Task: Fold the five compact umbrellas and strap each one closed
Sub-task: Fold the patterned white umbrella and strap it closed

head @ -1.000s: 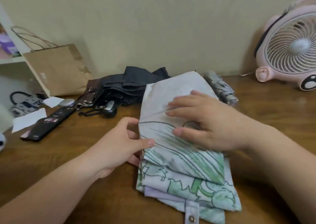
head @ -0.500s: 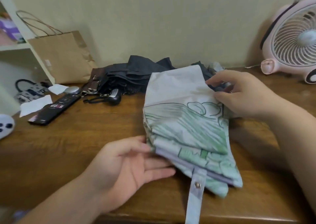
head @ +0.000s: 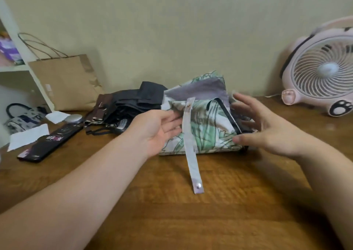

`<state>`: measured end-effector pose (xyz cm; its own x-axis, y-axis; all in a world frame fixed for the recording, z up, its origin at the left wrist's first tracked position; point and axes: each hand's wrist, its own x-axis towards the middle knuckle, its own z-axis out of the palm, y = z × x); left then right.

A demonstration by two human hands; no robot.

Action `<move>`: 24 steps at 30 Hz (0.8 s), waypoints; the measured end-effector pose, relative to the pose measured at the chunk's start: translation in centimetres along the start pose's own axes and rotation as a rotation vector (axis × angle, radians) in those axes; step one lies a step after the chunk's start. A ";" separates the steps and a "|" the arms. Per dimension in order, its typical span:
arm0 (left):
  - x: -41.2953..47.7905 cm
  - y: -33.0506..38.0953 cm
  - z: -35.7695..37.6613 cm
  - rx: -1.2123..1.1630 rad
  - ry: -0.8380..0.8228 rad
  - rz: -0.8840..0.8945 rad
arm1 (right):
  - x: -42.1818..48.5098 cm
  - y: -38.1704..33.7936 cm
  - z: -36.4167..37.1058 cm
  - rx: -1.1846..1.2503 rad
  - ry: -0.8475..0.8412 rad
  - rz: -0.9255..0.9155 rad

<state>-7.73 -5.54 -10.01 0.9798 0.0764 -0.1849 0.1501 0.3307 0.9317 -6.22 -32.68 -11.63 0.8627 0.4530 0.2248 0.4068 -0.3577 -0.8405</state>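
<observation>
Centre of wooden table [head: 172, 221]: white-and-green printed umbrella [head: 206, 133], canopy bundled in loose folds, grey inner face turned up at the far edge. Not strapped. Closing strap [head: 191, 154] hanging loose from a stud near the top of the bundle, running down over the fabric and out onto the table toward the viewer; snap [head: 198, 185] at its free end unfastened.

Left hand [head: 158, 131]: palm turned inward, fingers straight and relaxed, fingertips against the left edge of the fabric. Nothing pinched or gripped.

Right hand [head: 267, 133]: fingers spread wide, somewhat blurred, just beside the right edge of the bundle, thumb low near its near-right corner. Contact with the fabric: cannot tell. Nothing held.

Behind and left of the printed umbrella, touching it: heap of dark umbrellas [head: 129, 106], unfolded, straps loose.

Far left: brown paper bag [head: 66, 81] against the wall, black phone [head: 51, 142] flat on the table, round silver object [head: 73, 119] beyond it, white paper scraps [head: 28, 137] alongside.

Far right: pink desk fan [head: 322, 72], well apart from the umbrella.
</observation>
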 end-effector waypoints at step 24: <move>3.5 -3.9 -3.2 1.100 -0.003 0.562 | 4.1 2.5 5.3 -0.836 0.557 -0.171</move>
<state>-5.27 -3.53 -15.27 0.9441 -0.0504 0.3257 -0.2619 -0.7143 0.6490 -3.26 -27.34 -15.41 0.7040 0.1831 0.6862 0.4330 -0.8765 -0.2104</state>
